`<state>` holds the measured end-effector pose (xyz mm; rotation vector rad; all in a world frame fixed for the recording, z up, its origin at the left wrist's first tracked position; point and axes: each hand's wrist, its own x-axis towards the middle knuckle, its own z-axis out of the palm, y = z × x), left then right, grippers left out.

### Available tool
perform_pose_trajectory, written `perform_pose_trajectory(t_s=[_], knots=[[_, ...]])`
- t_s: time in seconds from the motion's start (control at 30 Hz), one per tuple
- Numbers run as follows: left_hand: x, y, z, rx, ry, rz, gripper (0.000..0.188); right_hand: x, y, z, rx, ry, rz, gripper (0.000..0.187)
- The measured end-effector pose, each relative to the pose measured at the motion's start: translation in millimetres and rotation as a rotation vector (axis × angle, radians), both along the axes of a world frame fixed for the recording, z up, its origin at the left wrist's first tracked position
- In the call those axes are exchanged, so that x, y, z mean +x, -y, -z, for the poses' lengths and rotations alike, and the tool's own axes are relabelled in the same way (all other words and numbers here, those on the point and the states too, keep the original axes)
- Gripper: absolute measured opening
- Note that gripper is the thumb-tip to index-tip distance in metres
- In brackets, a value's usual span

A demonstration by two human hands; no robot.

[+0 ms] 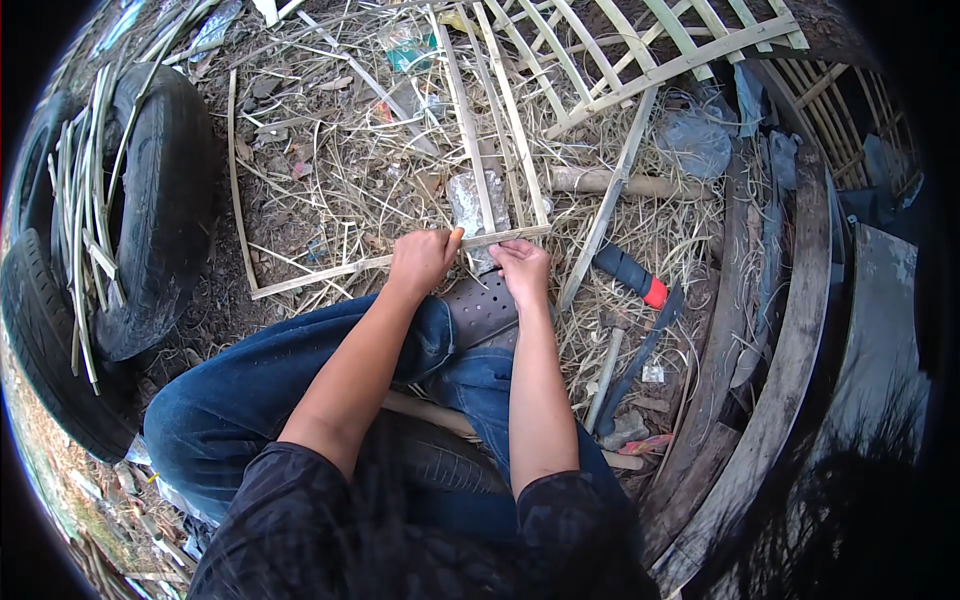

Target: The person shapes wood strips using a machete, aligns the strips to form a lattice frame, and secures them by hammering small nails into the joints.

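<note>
A long flat bamboo strip lies crosswise in front of me, its left end meeting the end of another thin strip on the ground. My left hand is closed around the crosswise strip, thumb along its top. Close to the strip's right end, the bent fingers of my right hand pinch it where an upright slat meets it. A second slat runs away from me beside the first. Beneath the slats sits a pale, rough block, just past my brown perforated shoe.
A bamboo lattice lies at the far right. Old tyres with a bundle of strips stand left. A curved tool with a black-and-red handle rests by long wooden beams. Shavings cover the ground.
</note>
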<state>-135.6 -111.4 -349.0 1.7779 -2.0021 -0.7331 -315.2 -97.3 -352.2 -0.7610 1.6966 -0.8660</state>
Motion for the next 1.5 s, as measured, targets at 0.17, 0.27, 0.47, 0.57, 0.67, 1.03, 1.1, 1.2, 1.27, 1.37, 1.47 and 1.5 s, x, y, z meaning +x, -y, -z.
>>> perform_pose_trajectory(t_s=[0.17, 0.27, 0.47, 0.57, 0.67, 1.03, 1.1, 1.2, 1.27, 1.37, 1.47, 1.5], knots=[[-2.1, 1.4, -2.1, 0.014, 0.020, 0.020, 0.049, 0.4, 2.3, 0.7, 0.000, 0.005, 0.059, 0.020], [-4.9, 2.0, -4.3, 0.015, 0.024, 0.033, 0.050, -2.6, 1.5, 8.7, -0.042, 0.024, 0.079, 0.026], [-1.6, 0.5, -6.5, 0.029, 0.048, 0.034, 0.052, 3.4, -0.1, 0.8, -0.052, 0.004, 0.101, 0.025], [1.1, 0.0, -5.5, 0.060, 0.013, 0.030, 0.050, 3.2, 2.1, -1.9, -0.049, -0.006, 0.107, 0.024], [-0.6, 0.8, -4.6, 0.035, 0.006, 0.031, 0.049, -3.3, 4.2, -1.2, 0.010, 0.034, 0.013, 0.019], [-5.2, -1.4, -4.2, 0.043, 0.040, 0.075, 0.043, -26.9, 8.6, -4.2, 0.181, 0.249, -0.023, 0.014], [-5.6, -0.8, -7.8, 0.051, 0.025, 0.076, 0.041, -29.4, 10.4, -4.7, 0.218, 0.279, -0.050, 0.015], [-6.0, -1.4, -6.7, 0.038, 0.015, 0.071, 0.040, -30.8, 4.5, -6.1, 0.187, 0.280, -0.077, 0.020], [-6.3, -1.4, -9.3, -0.005, -0.020, 0.060, 0.038, -32.7, 1.4, -8.8, 0.148, 0.351, -0.056, 0.020], [-5.1, -2.2, -14.4, -0.018, -0.029, 0.038, 0.038, -41.6, -5.2, -17.2, 0.086, 0.451, -0.082, 0.021], [-6.8, -2.8, -20.3, -0.042, -0.066, 0.017, 0.039, -52.3, -11.9, -23.8, 0.077, 0.560, -0.070, 0.023], [-6.8, -2.2, -22.3, -0.042, -0.067, 0.014, 0.039, -57.1, -13.5, -24.9, 0.079, 0.559, -0.072, 0.023]])
